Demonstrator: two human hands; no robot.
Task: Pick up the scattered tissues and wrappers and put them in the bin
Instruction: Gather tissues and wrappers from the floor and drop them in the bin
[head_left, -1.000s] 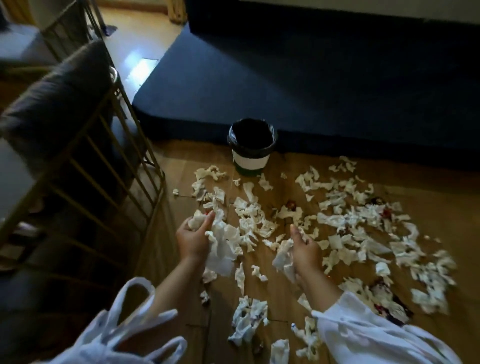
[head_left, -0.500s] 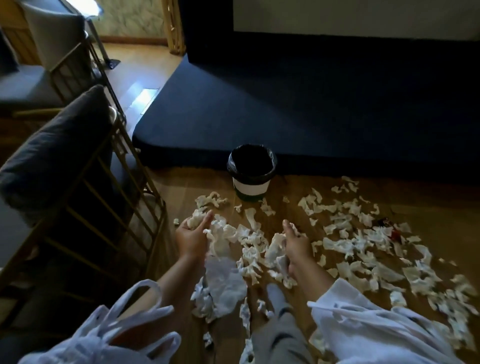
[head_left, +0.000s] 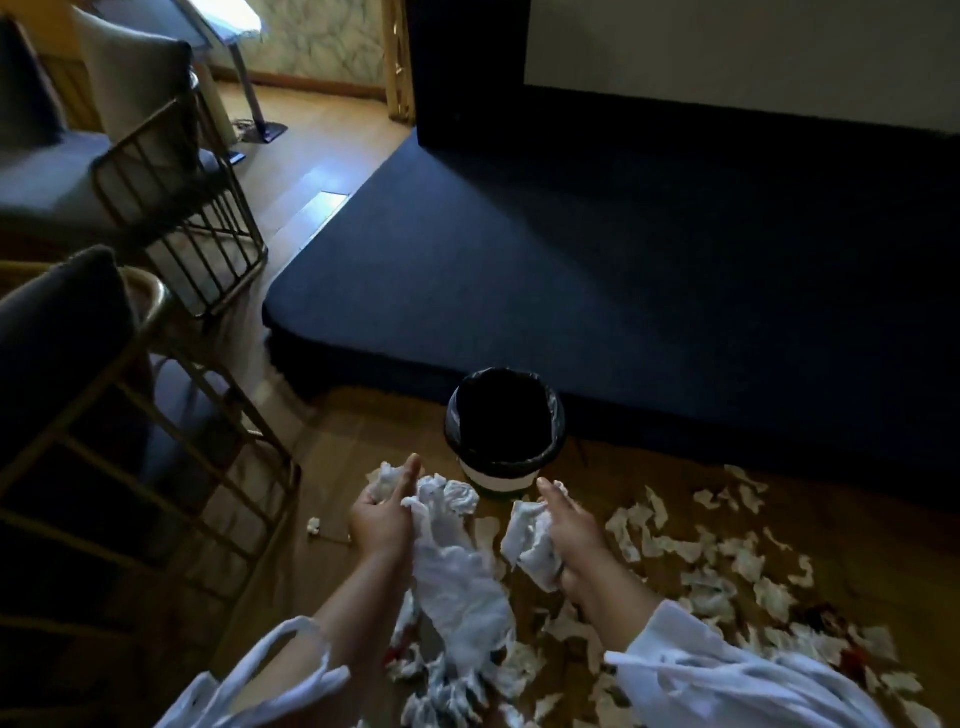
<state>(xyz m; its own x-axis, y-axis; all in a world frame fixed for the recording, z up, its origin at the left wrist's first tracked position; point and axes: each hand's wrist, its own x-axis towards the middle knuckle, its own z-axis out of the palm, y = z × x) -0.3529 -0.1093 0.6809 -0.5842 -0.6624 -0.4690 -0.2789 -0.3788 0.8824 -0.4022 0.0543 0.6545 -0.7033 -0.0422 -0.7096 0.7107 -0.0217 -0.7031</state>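
My left hand (head_left: 382, 519) grips a large bunch of white tissues (head_left: 452, 566) that trails down between my arms. A smaller wad of tissues (head_left: 532, 540) is held in my right hand (head_left: 571, 530). Both hands are raised just in front of the bin (head_left: 505, 431), a small round bin lined with a black bag, its white wall showing below the rim. Several scattered tissues (head_left: 727, 566) lie on the wooden floor to the right, with a dark reddish wrapper (head_left: 821, 613) among them.
A raised dark blue platform (head_left: 597, 249) runs directly behind the bin. Gold metal-framed chairs with dark cushions (head_left: 130, 395) stand close on the left. More tissues (head_left: 457, 691) lie on the floor below my arms. One small scrap (head_left: 313, 526) sits left of my hand.
Both hands have lifted off the floor with gathered tissues and moved forward, close to the bin. The view has tilted up, showing more of the platform and chairs.
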